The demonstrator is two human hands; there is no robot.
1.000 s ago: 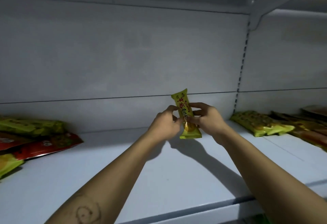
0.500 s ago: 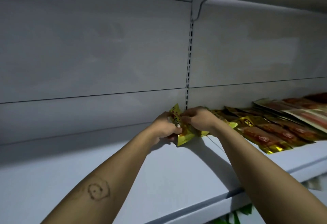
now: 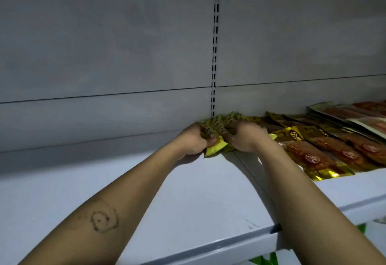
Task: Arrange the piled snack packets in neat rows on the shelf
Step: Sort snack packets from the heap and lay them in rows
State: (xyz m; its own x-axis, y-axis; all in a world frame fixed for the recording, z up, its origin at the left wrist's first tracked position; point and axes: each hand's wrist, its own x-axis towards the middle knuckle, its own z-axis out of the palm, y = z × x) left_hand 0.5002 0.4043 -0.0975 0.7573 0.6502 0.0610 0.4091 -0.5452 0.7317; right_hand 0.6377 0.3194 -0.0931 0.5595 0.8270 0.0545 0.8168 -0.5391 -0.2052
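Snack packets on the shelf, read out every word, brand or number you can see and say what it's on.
No text reads clearly.
On the yellow-green packets, held by the left hand and right hand: red characters, too blurred.
On the gold packet: dark oval logo, lettering too small.
The forearm mark: a drawing, no words.

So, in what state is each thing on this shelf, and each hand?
left hand: grips the yellow packet.
right hand: grips the same packet.
yellow packet: held between both hands, by the back wall.
gold packets: lying flat, overlapped, on the shelf.
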